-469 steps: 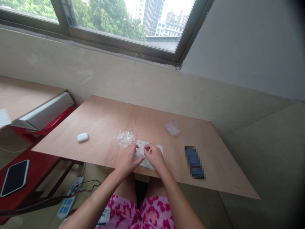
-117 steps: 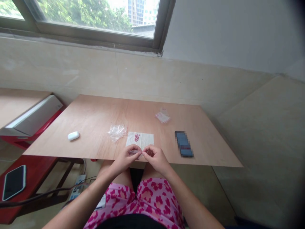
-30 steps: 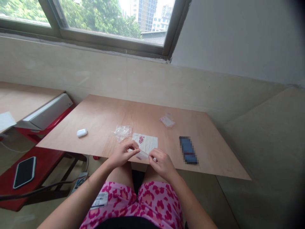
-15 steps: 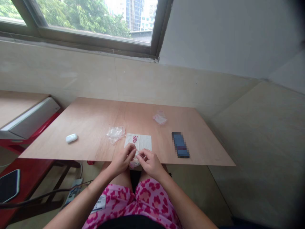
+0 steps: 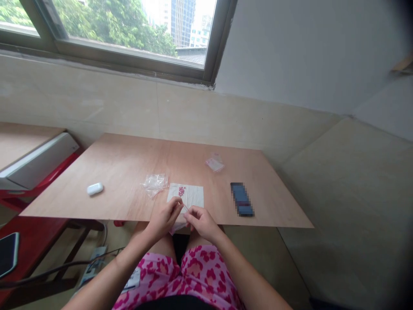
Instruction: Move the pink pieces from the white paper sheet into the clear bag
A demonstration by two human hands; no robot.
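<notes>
My left hand (image 5: 165,218) and my right hand (image 5: 200,220) meet at the near edge of the wooden table (image 5: 129,163), fingertips pinched together on a thin clear thread (image 5: 185,208) and a small clear packet (image 5: 177,227) that hangs below them. Just beyond the fingers lies a white paper sheet (image 5: 191,196) with a small heap of pink beads (image 5: 181,190) on it. A crumpled clear plastic bag (image 5: 155,183) lies to the left of the sheet.
A white earbud case (image 5: 95,188) sits at the table's left. A small bag with pink contents (image 5: 214,163) lies further back, and a dark phone (image 5: 241,204) to the right. A red bench with a phone (image 5: 7,259) stands at the left, a power strip (image 5: 93,267) on the floor.
Both hands have stayed pinched together at the table's near edge, drawing slightly closer to me. The small clear packet now hangs lower beneath the fingers.
</notes>
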